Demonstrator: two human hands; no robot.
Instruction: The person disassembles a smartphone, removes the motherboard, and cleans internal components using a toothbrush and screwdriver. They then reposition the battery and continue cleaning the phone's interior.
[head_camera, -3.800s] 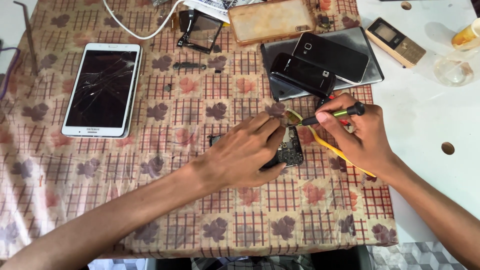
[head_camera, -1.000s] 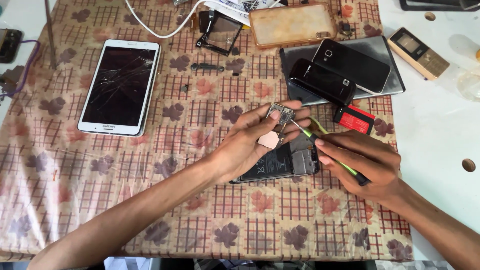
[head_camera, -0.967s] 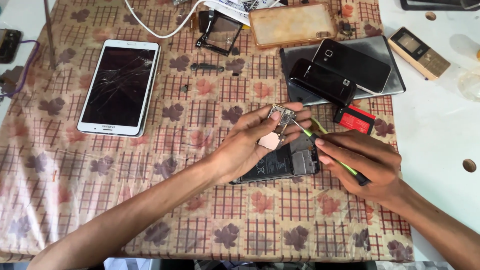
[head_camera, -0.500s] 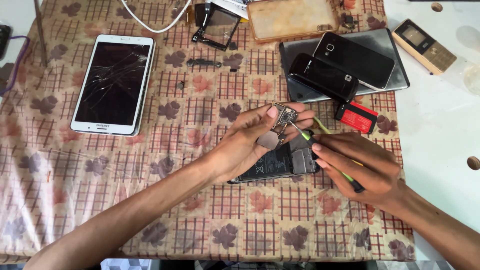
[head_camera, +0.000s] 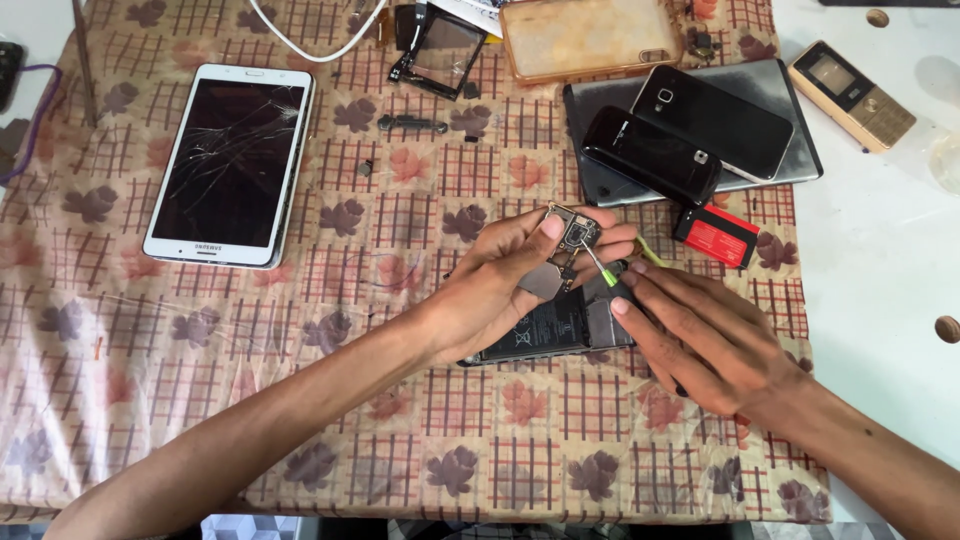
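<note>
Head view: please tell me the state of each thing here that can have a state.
White tablet: screen cracked and dark, lying flat.
Opened phone: back off, battery showing.
Small circuit board: lifted off the phone, pinched by left hand.
Green-tipped tool: under right hand, tip at the board.
Two black phones: stacked, backs up.

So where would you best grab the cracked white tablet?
Take the white tablet by its two long side edges, coming from above. It lies flat, screen up, with bare tablecloth along both sides, and an edge grip keeps fingers off the cracked glass.
</note>
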